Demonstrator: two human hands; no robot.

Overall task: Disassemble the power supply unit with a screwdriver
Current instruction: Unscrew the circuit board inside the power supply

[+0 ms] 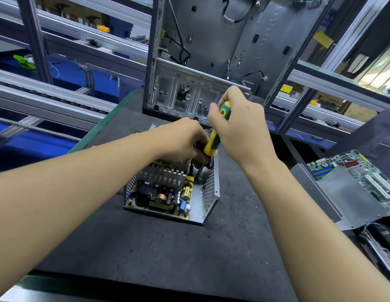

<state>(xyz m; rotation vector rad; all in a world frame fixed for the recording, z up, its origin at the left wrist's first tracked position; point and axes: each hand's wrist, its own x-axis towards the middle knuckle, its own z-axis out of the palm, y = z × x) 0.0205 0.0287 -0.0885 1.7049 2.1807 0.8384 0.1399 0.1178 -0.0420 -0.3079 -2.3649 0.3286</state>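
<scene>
Right hand [239,127] wrapped round the screwdriver [212,140] handle — shaft slanting down-left from that grip into the open power supply [161,192] just below — left hand [183,140] nearer the tip, fingers curled there, whether pinching it cannot be told.

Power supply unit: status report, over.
Right hand grips yellow-and-green-handled screwdriver, tip down inside open grey metal power supply unit. Left hand curled beside the shaft, grasp unclear. Cover off, circuit board exposed.

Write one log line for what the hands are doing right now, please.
right hand: grips screwdriver | tip: down inside open power supply unit | left hand: curled beside the tool, grip unclear
</scene>
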